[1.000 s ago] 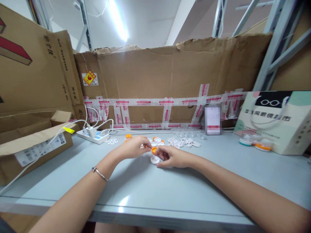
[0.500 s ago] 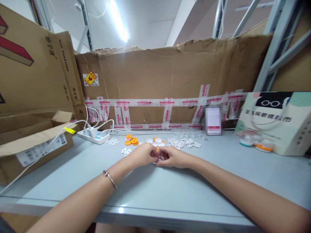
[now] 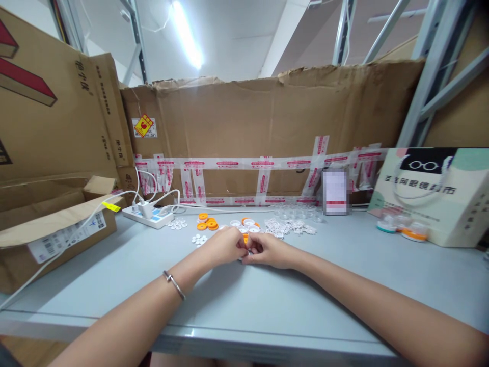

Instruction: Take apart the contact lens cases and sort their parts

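My left hand and my right hand meet over the middle of the table, both closed, fingertips almost touching. Between and under the fingers a bit of a white round part peeks out; the rest of it is covered. My right thumb and fingers curl at its edge, while what my left fingers pinch is hidden. Just beyond the fingers lie an orange ring and several white round caps. To their left are several orange rings and small white pieces.
Many small white parts and clear round cases lie behind my right hand. A power strip with cables, an open carton, a phone-like screen, finished-looking cases and a paper bag stand around. Cardboard walls the back.
Both hands stay together in the same place, with only small finger shifts. Less of the white round part shows between them. The view has tilted slightly.
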